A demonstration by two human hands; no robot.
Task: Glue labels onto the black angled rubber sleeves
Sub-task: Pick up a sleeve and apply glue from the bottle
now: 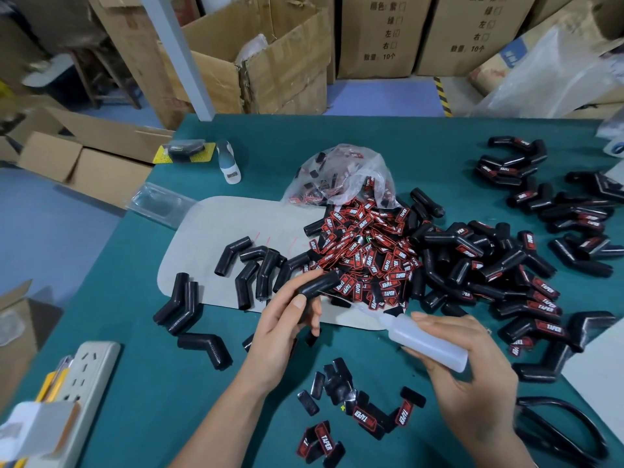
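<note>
Two hands busy: left hand grasping sleeve, right hand clenching half-hidden glue bottle; labels read TAPER; scissors cut off at tabletop's right corner.

- Blue floor, with a yellow-black hazard stripe farther back.
- Green-topped table.
- Stacked cardboard boxes along the back; one open box.
- White post.

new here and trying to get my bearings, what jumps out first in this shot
The big heap of red-and-black labels spilling from a clear plastic bag at the middle of the green table catches the eye first, with black angled rubber sleeves piled to its right. In front of it, the left hand holds one sleeve up while the right hand grips a translucent glue bottle pointed toward it.
</note>
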